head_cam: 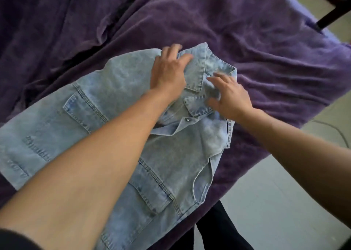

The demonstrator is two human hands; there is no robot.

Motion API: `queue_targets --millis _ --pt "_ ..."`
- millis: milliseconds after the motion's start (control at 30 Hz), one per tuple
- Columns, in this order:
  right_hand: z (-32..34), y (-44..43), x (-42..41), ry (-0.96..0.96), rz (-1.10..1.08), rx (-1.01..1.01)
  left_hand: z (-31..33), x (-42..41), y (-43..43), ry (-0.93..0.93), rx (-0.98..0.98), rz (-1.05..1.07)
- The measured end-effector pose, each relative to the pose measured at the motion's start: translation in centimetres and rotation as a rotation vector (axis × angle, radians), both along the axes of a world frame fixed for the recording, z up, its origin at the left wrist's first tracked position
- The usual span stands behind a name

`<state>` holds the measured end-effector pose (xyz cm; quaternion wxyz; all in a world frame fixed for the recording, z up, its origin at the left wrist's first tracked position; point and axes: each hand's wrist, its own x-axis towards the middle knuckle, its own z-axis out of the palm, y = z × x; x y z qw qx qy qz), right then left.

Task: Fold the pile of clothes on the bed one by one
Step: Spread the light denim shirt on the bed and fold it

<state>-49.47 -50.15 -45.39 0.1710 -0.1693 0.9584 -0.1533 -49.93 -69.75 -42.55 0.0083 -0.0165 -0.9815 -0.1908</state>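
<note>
A pale denim shirt (117,128) lies face up across the middle of the frame on the purple bed (266,50), collar toward the upper right. The left hand (168,74) curls loosely on the collar's upper side; the right hand (230,97) lies open and flat beside the top button, holding nothing. This looks like smoothing before folding. Next, probably, the sides need bringing in toward the middle.
</note>
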Motion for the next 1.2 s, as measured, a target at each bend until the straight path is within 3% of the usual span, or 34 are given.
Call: queue_targets --millis 67,133,233,300,400,467,567,633,767,867,967,1033,1100,1200 --pt "0.3 0.2 -1.8 -0.217 0.061 0.220 -0.6 -2.2 0.5 -0.118 -0.107 -0.088" --pt "0.8 1.0 -2.6 -0.254 0.089 0.298 -1.1 -3.5 0.8 -0.254 -0.169 -0.150" --pt "1.1 3.4 -2.9 0.054 -0.180 0.069 -1.6 -4.6 0.9 -0.361 -0.179 -0.188" --pt "0.8 4.6 -3.2 0.184 -0.438 -0.044 -2.1 -5.7 0.6 -0.378 -0.123 -0.081" --pt "-0.9 5.6 -2.2 0.017 -0.750 -0.270 -2.4 -7.5 0.3 -0.266 0.112 0.162" --pt "-1.6 5.6 -1.1 -0.106 -0.872 -0.446 -2.4 -8.1 0.5 -0.170 0.214 0.198" --pt "-2.3 5.5 0.6 -0.231 -0.980 -0.600 -2.7 -8.2 0.8 -0.344 0.297 0.158" --pt "-2.7 4.7 1.7 -0.263 -0.915 -0.548 -3.1 -8.3 1.3 -0.450 0.312 0.144" --pt "-2.9 3.1 2.4 -0.278 -0.690 -0.318 -1.9 -8.8 2.4 -0.258 0.517 0.209" --pt "-1.8 3.5 1.6 -0.039 -0.722 -0.195 -1.2 -7.7 -0.1 -0.094 0.482 0.312" --pt "0.0 2.0 1.5 0.238 -0.435 -0.128 -1.4 -2.0 -4.6 0.014 0.325 0.423" --pt "0.8 -0.4 2.1 0.266 -0.194 -0.199 -2.3 3.9 -7.0 -0.132 0.240 0.421" --pt "0.9 -3.4 3.7 0.173 0.010 -0.238 -3.8 11.0 -9.1 -0.371 0.122 0.333" --pt "-0.4 -6.5 6.6 -0.041 0.241 -0.028 -5.1 20.6 -12.7 -0.636 -0.079 0.350"
